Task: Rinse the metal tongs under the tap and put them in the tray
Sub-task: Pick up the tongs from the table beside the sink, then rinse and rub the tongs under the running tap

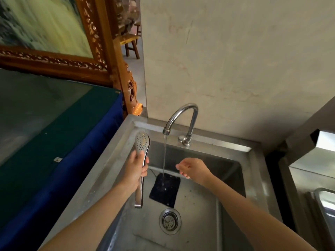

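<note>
My left hand [136, 167] grips the metal tongs [142, 147] around their middle, over the left side of the steel sink [208, 205]. The tongs stand nearly upright, perforated spoon end up, hinge end hanging down, to the left of the water. A thin stream of water falls from the chrome tap [183, 120] into the basin. My right hand [192, 168] hovers just right of the stream, fingers loosely curled, holding nothing. At the far right edge a steel tray [326, 205] is partly in view.
A dark cloth [165, 191] lies on the sink floor under the stream, above the drain [170, 221]. A table with a blue and green cover [54, 133] stands to the left. A carved wooden frame [101, 51] rises behind it.
</note>
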The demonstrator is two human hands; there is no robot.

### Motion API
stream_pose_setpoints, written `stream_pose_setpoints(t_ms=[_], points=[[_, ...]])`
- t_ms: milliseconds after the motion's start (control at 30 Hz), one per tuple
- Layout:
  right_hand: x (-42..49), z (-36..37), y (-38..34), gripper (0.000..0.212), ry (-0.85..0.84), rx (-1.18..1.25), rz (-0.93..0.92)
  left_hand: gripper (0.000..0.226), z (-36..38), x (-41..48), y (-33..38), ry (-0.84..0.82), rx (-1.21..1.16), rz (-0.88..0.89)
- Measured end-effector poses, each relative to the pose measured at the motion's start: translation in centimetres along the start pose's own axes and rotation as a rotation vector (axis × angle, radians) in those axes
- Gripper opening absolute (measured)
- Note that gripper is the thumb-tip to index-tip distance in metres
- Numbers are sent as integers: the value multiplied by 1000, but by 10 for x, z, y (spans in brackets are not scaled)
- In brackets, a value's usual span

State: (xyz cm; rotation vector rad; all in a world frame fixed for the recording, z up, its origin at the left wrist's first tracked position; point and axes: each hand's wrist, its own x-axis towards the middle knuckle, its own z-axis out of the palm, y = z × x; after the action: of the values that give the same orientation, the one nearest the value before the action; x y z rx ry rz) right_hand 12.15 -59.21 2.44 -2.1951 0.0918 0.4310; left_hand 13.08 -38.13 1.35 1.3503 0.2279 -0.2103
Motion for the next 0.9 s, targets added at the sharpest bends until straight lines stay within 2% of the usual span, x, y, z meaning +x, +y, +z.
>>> stream_pose_setpoints(t_ms=[133,267,433,500,633,733,767,833,867,900], points=[[27,23,29,24,4,9,37,16,5,20,-40,-37,117,-48],[54,40,45,39,140,23,9,15,14,41,-69,-129,208,-92],[88,56,60,36,238,40,-67,16,13,64,-92,-203,240,-103],[103,62,65,39,245,19,-126,15,11,70,-97,-230,241,-102],[121,72,65,59,243,47,-258,15,5,76,-106,-264,221,-114],[132,74,63,71,152,29,-326,18,-1,78,-110,-281,228,-122],[136,74,62,65,120,44,-316,19,-3,78,-111,-279,235,-121],[142,77,58,34,101,90,-292,16,-6,80,-110,-270,229,-117],[145,78,56,16,142,100,-279,15,-8,81,-109,-271,230,-112],[148,79,53,11,206,117,-268,15,-9,82,-109,-275,239,-106]])
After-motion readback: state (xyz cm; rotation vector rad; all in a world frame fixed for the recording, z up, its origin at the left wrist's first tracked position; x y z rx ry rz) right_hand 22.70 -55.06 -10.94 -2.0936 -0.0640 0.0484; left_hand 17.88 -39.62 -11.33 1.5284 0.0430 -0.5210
